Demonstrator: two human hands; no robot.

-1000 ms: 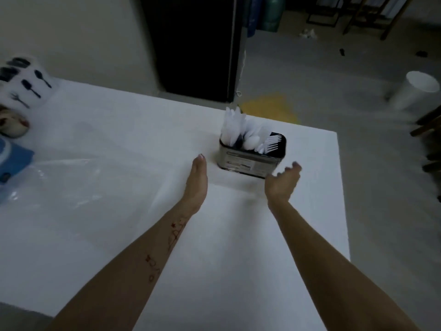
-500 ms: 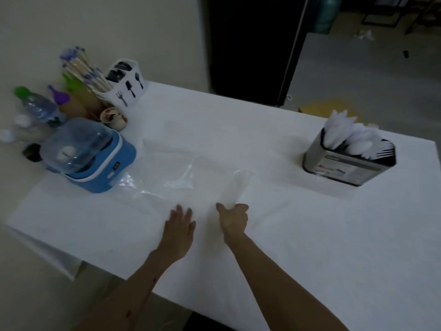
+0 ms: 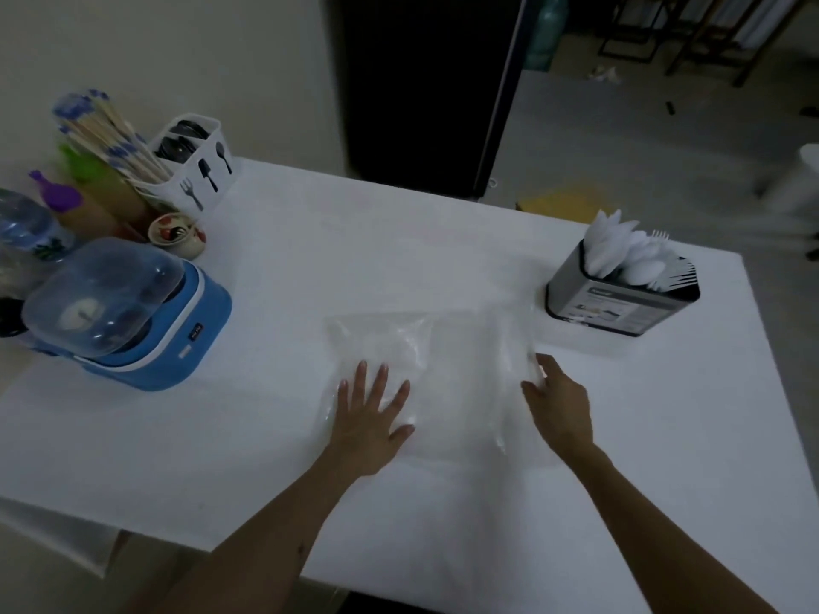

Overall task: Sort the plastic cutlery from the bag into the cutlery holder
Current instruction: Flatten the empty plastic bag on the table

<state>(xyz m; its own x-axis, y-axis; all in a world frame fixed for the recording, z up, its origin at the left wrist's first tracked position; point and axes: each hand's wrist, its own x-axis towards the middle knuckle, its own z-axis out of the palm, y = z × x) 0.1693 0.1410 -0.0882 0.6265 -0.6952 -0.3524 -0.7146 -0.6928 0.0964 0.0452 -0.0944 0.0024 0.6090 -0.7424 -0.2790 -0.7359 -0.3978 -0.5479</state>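
Note:
A clear plastic bag point(image 3: 452, 370) lies flat on the white table point(image 3: 310, 268) in front of me and looks empty. My left hand point(image 3: 370, 414) presses flat on its left part with fingers spread. My right hand point(image 3: 558, 403) rests on the bag's right edge, fingers extended. A metal cutlery holder point(image 3: 620, 303) stands at the right back of the table, filled with white plastic knives, spoons and forks point(image 3: 629, 259).
At the left stand a blue appliance with a clear lid point(image 3: 128, 321), a white caddy with cutlery icons point(image 3: 195, 170), a bunch of sticks point(image 3: 111, 135), bottles point(image 3: 26, 228) and a small cup point(image 3: 177, 234). The table's right edge drops to the floor.
My hands left the cutlery holder and moved to the bag. The bag now lies flatter and nearer the holder, with both hands spread apart on it.

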